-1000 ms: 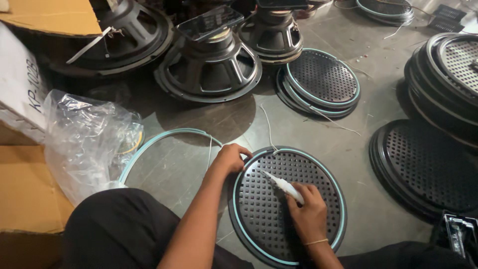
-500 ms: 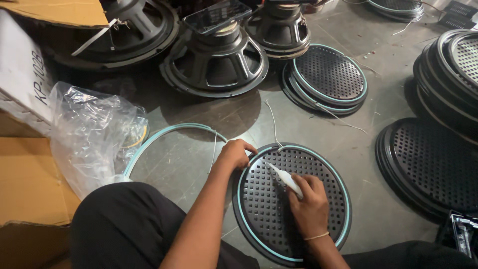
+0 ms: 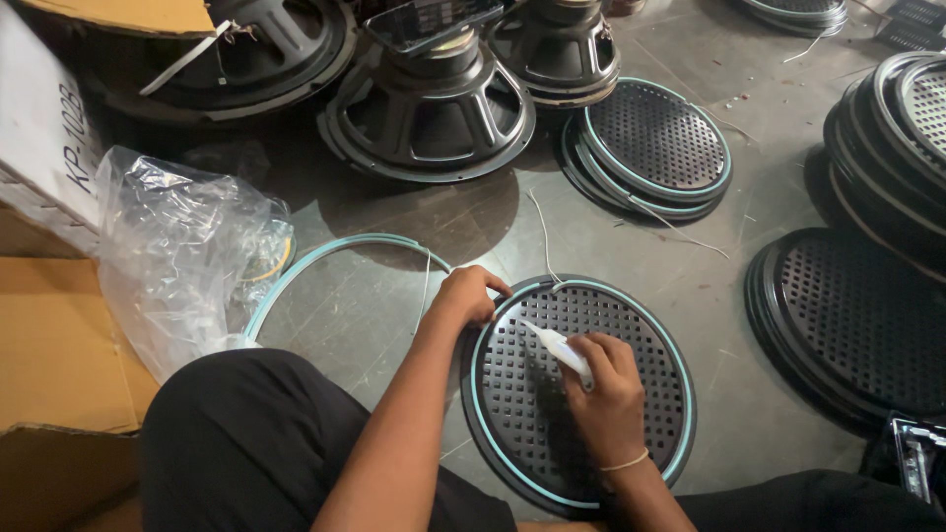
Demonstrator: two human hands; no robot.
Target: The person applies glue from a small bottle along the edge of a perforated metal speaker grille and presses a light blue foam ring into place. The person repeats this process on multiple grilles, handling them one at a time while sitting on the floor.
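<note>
Glue tube [image 3: 558, 348] in the closed right hand [image 3: 609, 404] points toward ten o'clock — probably at the grille [image 3: 581, 389] rim, where the left hand [image 3: 468, 296] pinches the teal trim.

head camera, looking down, close
</note>
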